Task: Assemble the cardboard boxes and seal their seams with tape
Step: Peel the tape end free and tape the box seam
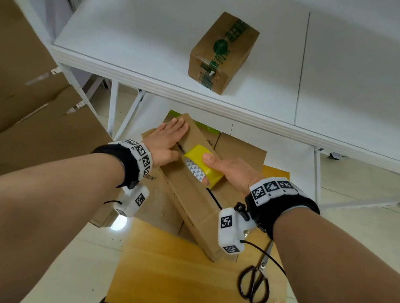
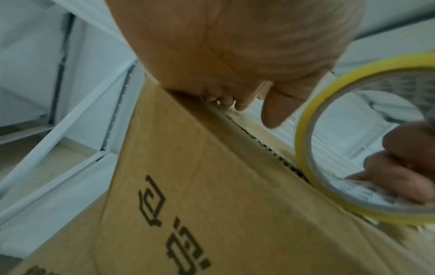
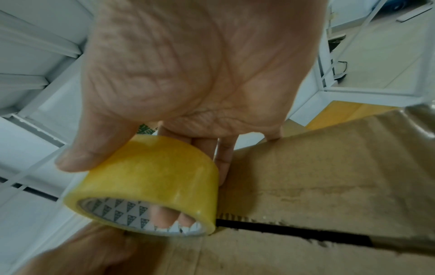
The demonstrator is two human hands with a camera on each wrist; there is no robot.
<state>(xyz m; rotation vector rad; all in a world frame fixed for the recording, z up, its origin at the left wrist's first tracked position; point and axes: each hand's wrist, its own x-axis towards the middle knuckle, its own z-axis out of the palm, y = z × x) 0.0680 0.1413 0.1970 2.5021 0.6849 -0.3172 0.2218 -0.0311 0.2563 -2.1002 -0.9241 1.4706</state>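
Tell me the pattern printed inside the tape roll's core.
Rows of small dark triangles on white, on the tape roll; clearest in the right wrist view.

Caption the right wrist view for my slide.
Right hand holds yellow tape roll on the box seam.

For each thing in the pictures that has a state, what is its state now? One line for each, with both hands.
Box: flaps folded shut, middle seam still an open gap, untaped where visible.
Tape roll: gripped, standing on the seam.
Left hand: flat, pressing on the box flap.
Right hand: grips the tape roll, fingers through its core.
Taped box: closed, sealed with green tape, on the table.
Scissors: lying closed, untouched.
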